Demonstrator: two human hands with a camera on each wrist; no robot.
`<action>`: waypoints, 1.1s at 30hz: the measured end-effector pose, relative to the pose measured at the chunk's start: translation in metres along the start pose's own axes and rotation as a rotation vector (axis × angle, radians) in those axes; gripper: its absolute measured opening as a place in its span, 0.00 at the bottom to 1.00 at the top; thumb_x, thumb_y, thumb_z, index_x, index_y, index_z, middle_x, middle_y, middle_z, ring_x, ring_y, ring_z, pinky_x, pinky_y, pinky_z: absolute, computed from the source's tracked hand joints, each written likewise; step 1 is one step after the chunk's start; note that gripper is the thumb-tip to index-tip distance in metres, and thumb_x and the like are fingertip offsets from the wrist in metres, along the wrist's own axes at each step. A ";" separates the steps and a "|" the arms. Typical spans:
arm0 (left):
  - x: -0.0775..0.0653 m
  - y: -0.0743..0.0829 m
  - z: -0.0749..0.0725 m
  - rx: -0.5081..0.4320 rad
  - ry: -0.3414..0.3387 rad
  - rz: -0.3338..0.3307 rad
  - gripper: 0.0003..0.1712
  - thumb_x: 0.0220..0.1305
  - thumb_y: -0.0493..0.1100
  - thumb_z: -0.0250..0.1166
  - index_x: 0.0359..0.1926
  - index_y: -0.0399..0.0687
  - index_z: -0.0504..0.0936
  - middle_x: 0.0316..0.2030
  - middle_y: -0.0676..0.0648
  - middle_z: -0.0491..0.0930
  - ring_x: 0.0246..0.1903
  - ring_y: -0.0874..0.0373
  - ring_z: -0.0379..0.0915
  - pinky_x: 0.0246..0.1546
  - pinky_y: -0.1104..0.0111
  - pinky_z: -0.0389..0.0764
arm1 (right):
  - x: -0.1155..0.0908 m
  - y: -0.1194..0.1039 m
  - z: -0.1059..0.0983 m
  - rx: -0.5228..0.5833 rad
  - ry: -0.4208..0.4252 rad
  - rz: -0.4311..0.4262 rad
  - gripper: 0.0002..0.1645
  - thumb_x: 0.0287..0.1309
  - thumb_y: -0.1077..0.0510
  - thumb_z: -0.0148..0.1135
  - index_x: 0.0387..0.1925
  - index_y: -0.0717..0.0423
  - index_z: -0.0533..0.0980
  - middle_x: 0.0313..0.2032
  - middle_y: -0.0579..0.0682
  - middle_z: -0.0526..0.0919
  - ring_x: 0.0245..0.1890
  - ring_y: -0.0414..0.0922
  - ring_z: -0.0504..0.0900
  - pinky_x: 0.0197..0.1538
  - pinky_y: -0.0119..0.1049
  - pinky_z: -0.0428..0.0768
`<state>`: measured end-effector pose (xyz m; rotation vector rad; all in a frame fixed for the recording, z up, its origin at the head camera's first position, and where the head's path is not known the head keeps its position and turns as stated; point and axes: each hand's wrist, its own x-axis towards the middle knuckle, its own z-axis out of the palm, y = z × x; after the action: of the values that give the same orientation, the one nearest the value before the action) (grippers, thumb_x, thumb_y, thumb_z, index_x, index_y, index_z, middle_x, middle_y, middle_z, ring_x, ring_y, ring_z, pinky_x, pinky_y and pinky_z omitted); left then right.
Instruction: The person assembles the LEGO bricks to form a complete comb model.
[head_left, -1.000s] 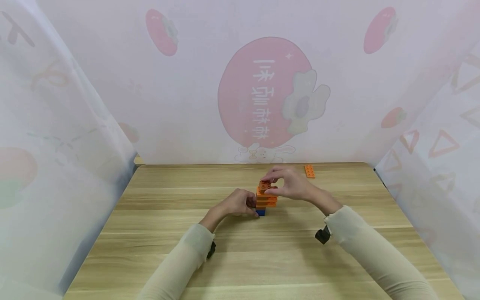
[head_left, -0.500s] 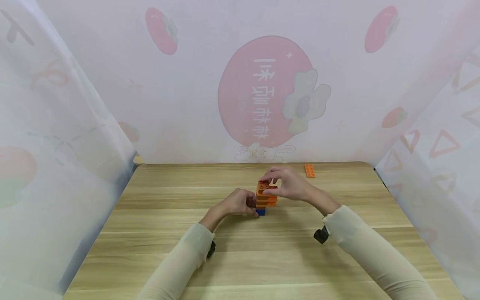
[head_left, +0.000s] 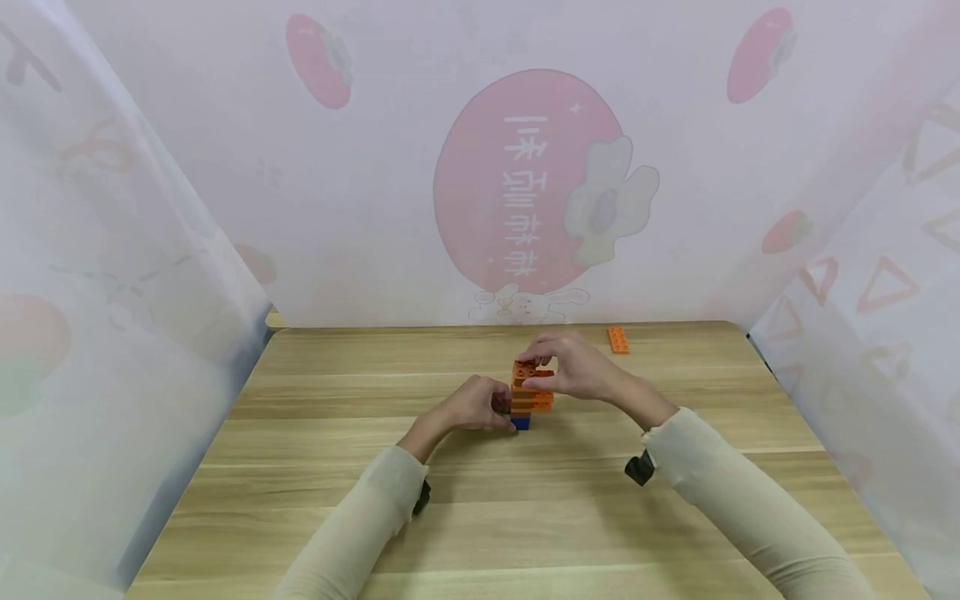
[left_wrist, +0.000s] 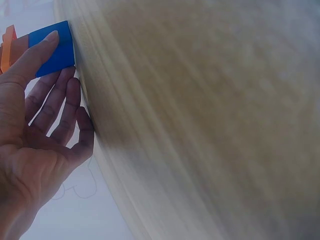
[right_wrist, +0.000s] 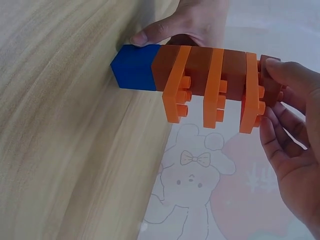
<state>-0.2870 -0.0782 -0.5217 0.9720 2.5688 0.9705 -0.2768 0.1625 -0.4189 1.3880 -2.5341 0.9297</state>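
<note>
A tower of toy building bricks stands upright on the table, with a blue brick (right_wrist: 135,67) at its foot. Above that, brown bricks (right_wrist: 201,70) alternate with orange plates (right_wrist: 214,95), whose studded ends jut out to one side. My left hand (head_left: 474,404) grips the blue brick, thumb (left_wrist: 47,42) on one face and fingertips at another. At the top, my right hand (head_left: 573,367) pinches a brown brick (right_wrist: 270,82) between thumb and fingers. This brick sits against the uppermost orange plate; whether it is fully pressed on, I cannot tell.
A loose orange plate (head_left: 618,340) lies near the table's back edge, right of the tower. Behind the wooden table (head_left: 495,525) hangs a printed white curtain (head_left: 360,200), and similar cloth closes both sides.
The right hand has shifted slightly left with the brown brick, bringing it more squarely over the tower. The left hand keeps its grip on the blue brick.
</note>
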 end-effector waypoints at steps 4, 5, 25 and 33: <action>0.000 -0.001 0.001 0.013 -0.001 0.002 0.14 0.55 0.43 0.84 0.37 0.47 0.87 0.34 0.52 0.88 0.32 0.68 0.81 0.38 0.72 0.82 | 0.000 -0.002 -0.001 0.002 -0.010 0.011 0.19 0.58 0.60 0.81 0.51 0.60 0.88 0.43 0.50 0.88 0.42 0.44 0.87 0.47 0.41 0.88; 0.000 -0.001 0.001 0.014 -0.001 0.004 0.14 0.55 0.43 0.84 0.37 0.47 0.87 0.34 0.52 0.88 0.32 0.68 0.81 0.38 0.72 0.82 | 0.000 -0.002 -0.001 0.004 -0.013 0.017 0.19 0.58 0.60 0.81 0.51 0.60 0.88 0.43 0.50 0.88 0.42 0.44 0.87 0.47 0.42 0.88; 0.000 0.000 0.000 -0.007 -0.008 -0.002 0.14 0.55 0.43 0.84 0.38 0.46 0.88 0.33 0.54 0.88 0.31 0.68 0.80 0.38 0.72 0.82 | 0.004 -0.008 -0.002 -0.001 -0.054 0.092 0.19 0.57 0.60 0.81 0.50 0.61 0.88 0.40 0.48 0.87 0.42 0.43 0.86 0.48 0.45 0.87; 0.000 0.002 0.001 -0.009 0.000 0.016 0.14 0.55 0.41 0.84 0.38 0.46 0.88 0.33 0.53 0.88 0.31 0.67 0.80 0.38 0.71 0.82 | 0.005 -0.009 -0.002 0.018 -0.055 0.124 0.19 0.56 0.60 0.82 0.48 0.62 0.88 0.38 0.48 0.87 0.40 0.43 0.86 0.47 0.46 0.87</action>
<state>-0.2856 -0.0772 -0.5211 0.9911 2.5585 0.9850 -0.2730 0.1565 -0.4111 1.2911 -2.6854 0.9486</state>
